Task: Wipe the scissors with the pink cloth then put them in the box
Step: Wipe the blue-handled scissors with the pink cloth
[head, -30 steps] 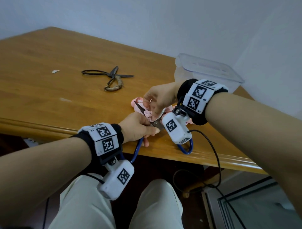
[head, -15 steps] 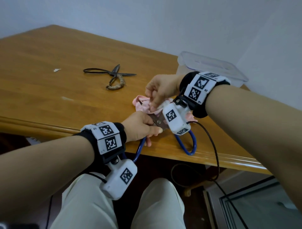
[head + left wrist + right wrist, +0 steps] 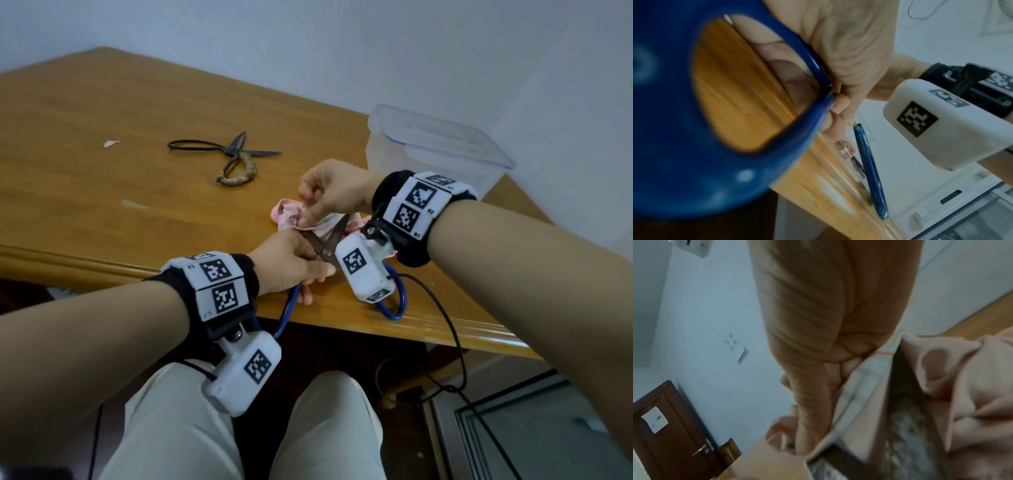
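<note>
Wiping the open blades at the tabletop [image 3: 102, 212] edge

The left hand [image 3: 291, 262] grips the blue-handled scissors [image 3: 327, 245] near the pivot to steady them, while the right hand [image 3: 334, 188] pinches the pink cloth [image 3: 287, 216] around one blade; the box [image 3: 442, 150] waits nearby.

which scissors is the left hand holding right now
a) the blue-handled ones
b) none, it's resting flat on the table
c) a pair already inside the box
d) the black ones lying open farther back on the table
a: the left hand grips the blue-handled scissors near the pivot, their blades spread open, while the right hand pinches the pink cloth on a blade.
</note>
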Tool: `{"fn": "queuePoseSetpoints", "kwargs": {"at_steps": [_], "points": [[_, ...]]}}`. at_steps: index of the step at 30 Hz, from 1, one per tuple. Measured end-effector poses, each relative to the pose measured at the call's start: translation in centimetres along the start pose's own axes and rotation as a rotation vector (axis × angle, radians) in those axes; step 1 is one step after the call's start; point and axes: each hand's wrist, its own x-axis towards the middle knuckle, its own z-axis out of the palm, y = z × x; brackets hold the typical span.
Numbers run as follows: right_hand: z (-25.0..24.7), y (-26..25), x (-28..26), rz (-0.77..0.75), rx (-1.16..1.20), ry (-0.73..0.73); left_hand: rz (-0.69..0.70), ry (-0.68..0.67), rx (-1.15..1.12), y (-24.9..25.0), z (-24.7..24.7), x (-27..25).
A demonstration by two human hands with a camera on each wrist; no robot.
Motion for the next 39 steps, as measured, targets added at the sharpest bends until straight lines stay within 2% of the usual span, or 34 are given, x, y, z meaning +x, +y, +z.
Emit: {"fn": "queuePoseSetpoints", "kwargs": {"at_steps": [5,12,14,18,27,29,33,39], "points": [[-0.8,-0.2,-1.0,0.073,-0.182,-0.189,0.001,-0.009,0.024,0.0,0.0,0.0],[0.4,-0.2,0.3,0.003,0.009,0.054,0.011,0.023,0.003,-0.1,0.0,0.0],[0.1,-0.1,0.2,0.01,-0.037,0.021,0.006,0.021,0.003,0.0,0.0,0.0],[-0.5,0.0,-0.9,0.071,-0.172,-0.16,-0.004,-0.004,0.005,0.1,-0.1,0.0],[1.4,-0.3,0.7,-0.053,0.052,0.121,0.006,0.049,0.033,-0.1,0.1,0.0],[1.2,-0.3,0.7,-0.038,0.035,0.108,0.006,0.038,0.022,0.0,0.1,0.0],[0.1,0.2,-0.3,0.047,-0.032,-0.069,0.006,0.017,-0.002,0.0,-0.1,0.0],[0.7,0.5,-0.1,0.009,0.046,0.019,-0.006,0.04,0.03,0.0,-0.1,0.1]]}}
